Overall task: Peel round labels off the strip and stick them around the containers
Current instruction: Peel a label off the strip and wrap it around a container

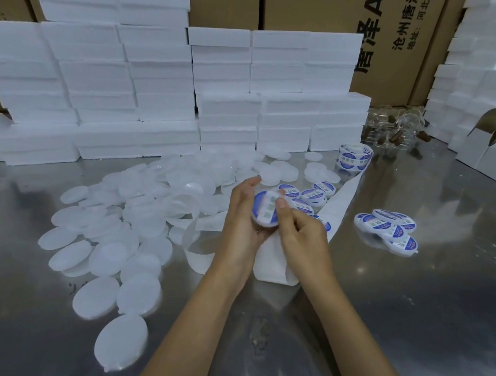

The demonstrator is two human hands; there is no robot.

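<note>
Item, frame centre: round container [264, 211], light, rigid, slick plastic — my left hand [241, 218] cups its rim, my right hand [294, 233] thumb-presses the label [266, 208] flat on top.

Two bare forearms reach in from below — no sleeves, watch or rings showing. The left hand [241, 218] and right hand [299, 240] wear no gloves — short, plain nails.
</note>
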